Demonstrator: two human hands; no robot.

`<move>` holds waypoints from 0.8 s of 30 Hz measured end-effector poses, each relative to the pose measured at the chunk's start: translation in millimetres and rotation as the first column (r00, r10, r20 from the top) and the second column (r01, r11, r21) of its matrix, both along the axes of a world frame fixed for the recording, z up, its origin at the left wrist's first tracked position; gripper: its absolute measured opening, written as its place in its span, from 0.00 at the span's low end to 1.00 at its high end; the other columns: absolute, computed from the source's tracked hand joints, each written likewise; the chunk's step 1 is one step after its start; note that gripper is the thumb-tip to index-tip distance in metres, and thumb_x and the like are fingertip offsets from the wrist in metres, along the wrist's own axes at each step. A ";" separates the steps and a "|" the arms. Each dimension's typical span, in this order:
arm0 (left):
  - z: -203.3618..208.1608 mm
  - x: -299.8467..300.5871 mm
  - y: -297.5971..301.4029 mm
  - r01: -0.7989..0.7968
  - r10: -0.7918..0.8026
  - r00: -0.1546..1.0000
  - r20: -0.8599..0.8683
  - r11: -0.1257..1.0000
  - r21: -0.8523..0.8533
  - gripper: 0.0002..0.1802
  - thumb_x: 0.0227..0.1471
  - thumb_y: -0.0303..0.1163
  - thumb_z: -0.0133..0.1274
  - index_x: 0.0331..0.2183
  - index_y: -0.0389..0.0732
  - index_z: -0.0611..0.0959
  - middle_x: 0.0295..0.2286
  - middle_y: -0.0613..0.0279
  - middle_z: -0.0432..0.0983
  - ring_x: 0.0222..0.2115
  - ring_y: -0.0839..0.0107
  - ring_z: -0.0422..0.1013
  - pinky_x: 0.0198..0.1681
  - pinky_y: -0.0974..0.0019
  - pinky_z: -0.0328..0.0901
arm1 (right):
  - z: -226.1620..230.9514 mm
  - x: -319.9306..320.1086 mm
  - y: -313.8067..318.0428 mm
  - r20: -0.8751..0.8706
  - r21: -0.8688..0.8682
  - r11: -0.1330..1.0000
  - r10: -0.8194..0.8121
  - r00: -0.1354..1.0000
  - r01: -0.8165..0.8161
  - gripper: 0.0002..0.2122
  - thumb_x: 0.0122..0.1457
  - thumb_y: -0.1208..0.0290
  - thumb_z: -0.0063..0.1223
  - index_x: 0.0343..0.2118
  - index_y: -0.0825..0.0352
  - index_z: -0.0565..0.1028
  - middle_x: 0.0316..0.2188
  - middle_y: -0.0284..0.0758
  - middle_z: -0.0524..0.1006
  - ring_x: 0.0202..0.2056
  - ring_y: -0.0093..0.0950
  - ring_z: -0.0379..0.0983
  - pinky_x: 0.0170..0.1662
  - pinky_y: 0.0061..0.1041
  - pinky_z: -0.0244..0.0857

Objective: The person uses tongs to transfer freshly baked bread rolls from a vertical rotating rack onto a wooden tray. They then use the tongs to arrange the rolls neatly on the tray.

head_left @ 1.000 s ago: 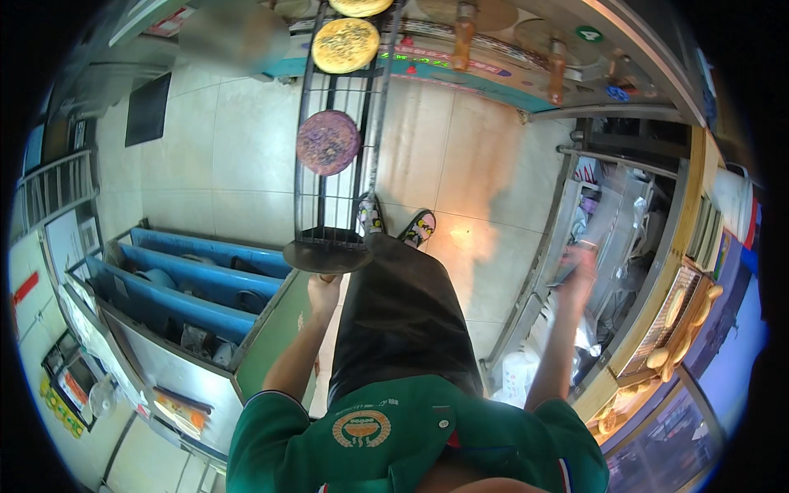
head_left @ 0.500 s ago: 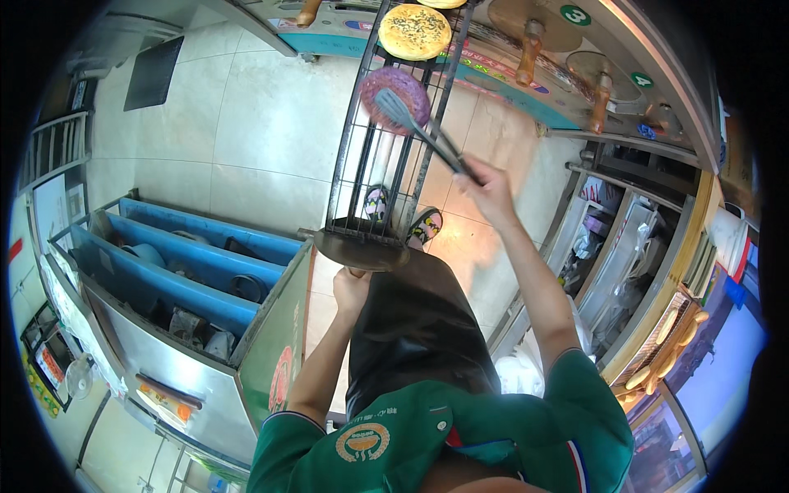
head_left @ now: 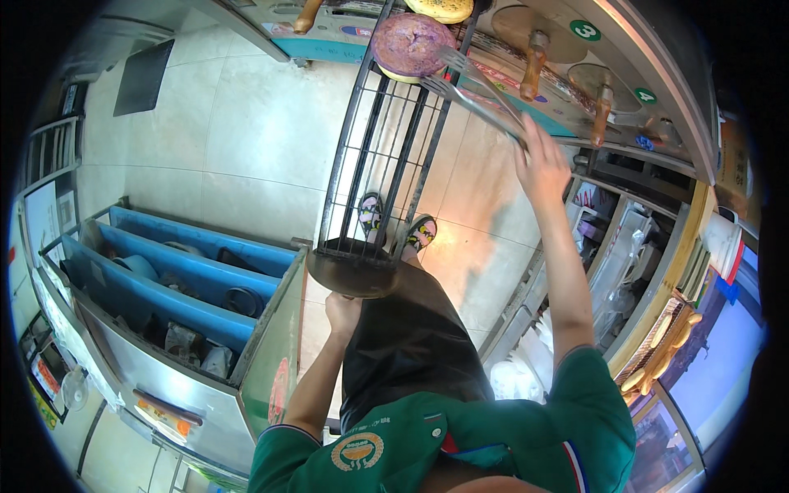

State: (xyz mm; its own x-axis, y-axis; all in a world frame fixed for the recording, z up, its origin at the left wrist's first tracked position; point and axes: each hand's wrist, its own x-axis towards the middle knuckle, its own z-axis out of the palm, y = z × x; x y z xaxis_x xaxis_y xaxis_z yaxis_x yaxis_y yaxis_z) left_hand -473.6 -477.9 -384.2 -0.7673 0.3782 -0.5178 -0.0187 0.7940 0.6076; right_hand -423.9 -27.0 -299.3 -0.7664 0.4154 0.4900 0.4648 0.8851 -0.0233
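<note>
- Above a pale tiled floor point(head_left: 246, 140): a black wire rack point(head_left: 386, 156), sloping from the top of the view down toward the body.
- At the upper end of the rack: a round purple pancake point(head_left: 408, 43), lying on the wires; just above it, a yellow pancake point(head_left: 444, 8), cut by the picture edge.
- Right hand point(head_left: 542, 168): raised, closed around metal tongs point(head_left: 468, 86); tong tips a little apart, touching the right edge of the purple pancake.
- Left hand point(head_left: 341, 312): low, fingers closed on a dark round plate point(head_left: 353, 271), held under the lower end of the rack.
- At top right: a long counter point(head_left: 657, 57) with round hot plates and wooden handles point(head_left: 534, 53), green round markers beside them.
- At left: a steel cabinet point(head_left: 164, 370) with blue trays point(head_left: 173, 271), some dark objects inside, too small to tell.
- Below the rack: two feet in patterned sandals point(head_left: 394, 226) on the tiles, a dark apron point(head_left: 411, 345), green sleeves.
- At right: shelves and a glass case point(head_left: 674, 329) with yellowish goods, unclear.
</note>
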 end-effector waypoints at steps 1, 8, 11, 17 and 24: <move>-4.6 0.0 -7.0 0.014 -0.013 1.000 -0.017 1.000 0.020 0.08 0.42 0.30 0.59 0.21 0.35 0.82 0.20 0.46 0.77 0.26 0.50 0.75 0.29 0.58 0.68 | -10.7 23.7 -7.5 -0.048 -0.259 0.964 -0.076 0.996 0.061 0.21 0.46 0.78 0.58 0.47 0.59 0.75 0.33 0.32 0.77 0.30 0.25 0.75 0.32 0.20 0.69; 36.5 9.3 -32.6 -0.074 0.081 0.995 -0.058 0.991 0.108 0.09 0.41 0.29 0.58 0.29 0.38 0.83 0.27 0.47 0.79 0.32 0.49 0.75 0.35 0.56 0.68 | -35.7 61.1 -25.1 0.102 -0.931 -0.364 -0.303 0.948 -0.016 0.13 0.60 0.70 0.50 0.44 0.71 0.73 0.29 0.34 0.77 0.26 0.20 0.71 0.30 0.18 0.65; 23.3 2.8 -32.4 0.018 -0.012 0.992 -0.127 0.999 0.046 0.08 0.41 0.29 0.58 0.28 0.38 0.83 0.26 0.48 0.79 0.31 0.50 0.75 0.34 0.56 0.69 | -36.1 26.0 -16.3 0.117 -0.846 -0.532 -0.248 0.962 -0.034 0.12 0.61 0.69 0.48 0.43 0.70 0.73 0.29 0.33 0.76 0.25 0.19 0.70 0.29 0.18 0.64; 0.6 -0.2 -41.5 0.033 -0.031 0.998 -0.061 0.999 0.036 0.07 0.41 0.30 0.58 0.27 0.39 0.84 0.23 0.51 0.79 0.28 0.52 0.76 0.32 0.57 0.69 | -38.0 -24.8 0.9 0.010 -0.854 -0.507 -0.235 0.972 -0.114 0.15 0.60 0.68 0.50 0.46 0.71 0.72 0.30 0.32 0.75 0.25 0.18 0.68 0.29 0.17 0.63; 29.8 0.1 -59.2 -0.013 0.022 0.995 -0.099 0.997 0.082 0.12 0.40 0.31 0.61 0.31 0.37 0.83 0.27 0.50 0.80 0.31 0.53 0.77 0.35 0.58 0.69 | -17.9 -17.6 3.3 -0.086 -0.675 0.735 -0.165 0.983 0.064 0.21 0.49 0.76 0.61 0.49 0.64 0.74 0.34 0.31 0.79 0.30 0.23 0.75 0.32 0.21 0.69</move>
